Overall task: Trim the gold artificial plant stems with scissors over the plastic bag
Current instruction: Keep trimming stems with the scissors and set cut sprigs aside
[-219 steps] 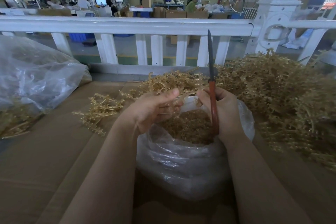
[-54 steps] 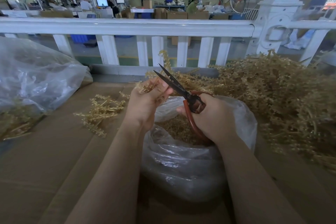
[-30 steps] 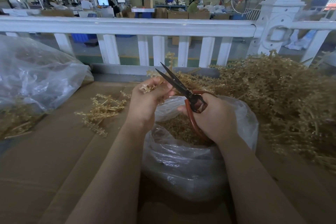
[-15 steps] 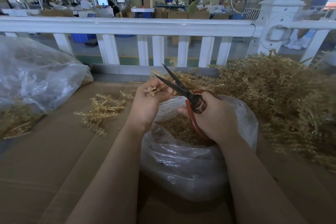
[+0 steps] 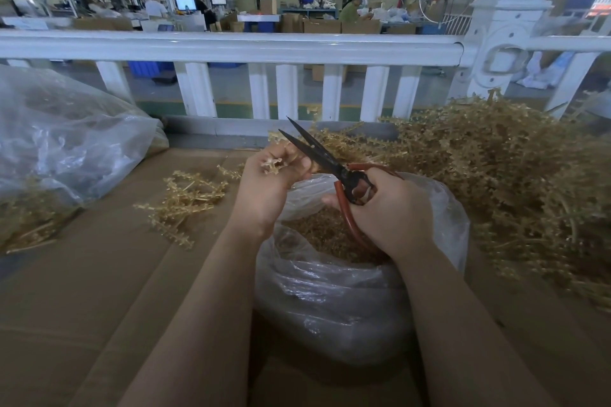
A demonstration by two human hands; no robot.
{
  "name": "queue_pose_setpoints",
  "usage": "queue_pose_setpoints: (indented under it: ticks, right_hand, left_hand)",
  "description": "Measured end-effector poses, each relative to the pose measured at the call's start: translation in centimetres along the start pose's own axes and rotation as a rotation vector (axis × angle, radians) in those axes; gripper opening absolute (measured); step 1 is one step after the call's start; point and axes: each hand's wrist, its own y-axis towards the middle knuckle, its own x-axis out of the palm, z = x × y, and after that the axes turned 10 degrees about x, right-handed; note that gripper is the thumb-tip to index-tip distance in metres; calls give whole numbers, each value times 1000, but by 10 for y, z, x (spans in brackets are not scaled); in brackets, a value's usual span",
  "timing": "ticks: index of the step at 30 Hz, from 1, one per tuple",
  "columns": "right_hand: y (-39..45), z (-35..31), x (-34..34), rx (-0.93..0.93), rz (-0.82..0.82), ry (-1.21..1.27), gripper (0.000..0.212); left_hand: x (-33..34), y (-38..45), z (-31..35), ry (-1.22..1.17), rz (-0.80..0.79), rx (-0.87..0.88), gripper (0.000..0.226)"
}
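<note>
A: A workshop floor is seen beyond a white railing [image 5: 231,46]; a cardboard-covered desk [image 5: 76,291] carries the plastic bag [image 5: 330,301].

B: A gold stem piece [image 5: 271,164] is pinched in the curled left hand [image 5: 267,188], above the bag's far left rim.

A: The scissors [image 5: 325,162] are gripped by the right hand [image 5: 386,208], blades parted narrowly, pointing up-left across the piece, which lies just beside them.

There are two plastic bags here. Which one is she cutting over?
The open bag in the middle, right under both hands and the scissors. The other bag lies off to the left, away from the hands.
</note>
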Motion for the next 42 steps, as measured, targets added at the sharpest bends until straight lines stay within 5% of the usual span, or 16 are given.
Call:
queue_pose_setpoints:
  ticks: [10, 15, 19, 22, 25, 32, 37, 42]
  right_hand:
    - [0, 1, -2, 31, -20, 14, 66]
    - [0, -1, 1, 27, -63, 78, 38]
    - [3, -1, 5, 171, -141, 257, 35]
    - [4, -3, 4, 239, -212, 441, 21]
    - [4, -3, 5, 236, -227, 503, 13]
    - [4, -5, 4, 241, -239, 545, 16]
    - [5, -4, 5, 253, -249, 560, 16]
    - [5, -4, 5, 269, -252, 517, 14]
  left_hand:
    - [2, 0, 0, -17, 3, -51, 17]
    - [1, 2, -2, -115, 73, -260, 12]
    - [6, 0, -5, -74, 58, -384, 4]
    - [11, -1, -7, -39, 27, -455, 20]
    - [12, -2, -5, -34, -35, -459, 5]
    - [11, -3, -4, -34, -83, -444, 20]
    - [12, -2, -3, -117, -25, -436, 6]
    - [15, -2, -4, -101, 21, -340, 16]
